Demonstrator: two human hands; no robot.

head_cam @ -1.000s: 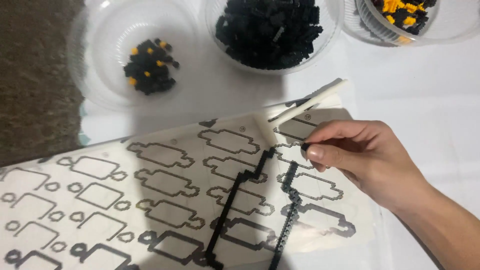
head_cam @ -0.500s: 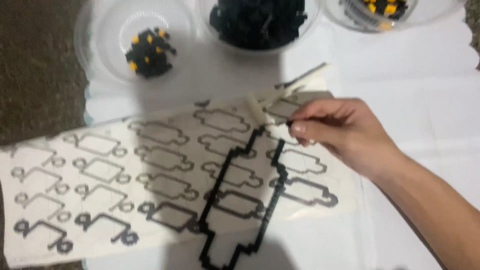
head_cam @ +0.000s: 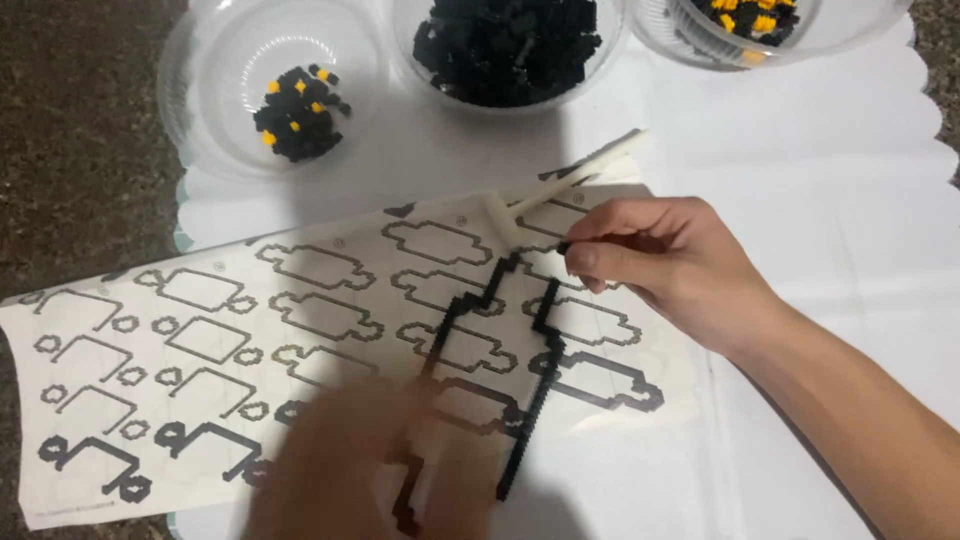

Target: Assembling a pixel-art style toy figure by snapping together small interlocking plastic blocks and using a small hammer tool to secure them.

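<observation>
My right hand (head_cam: 670, 262) pinches a tiny black brick (head_cam: 563, 247) between thumb and forefinger, fingers closed on it, just above the top of the black brick outline (head_cam: 530, 350). That outline stands on the printed pattern sheet (head_cam: 200, 330), which lies on the white surface (head_cam: 830, 200). My left hand (head_cam: 370, 465) is a blur low over the outline's bottom end; I cannot tell whether its fingers grip anything. A cream tool (head_cam: 570, 185) lies on the sheet's upper edge. Three clear bowls of bricks (head_cam: 200, 60) sit beyond.
</observation>
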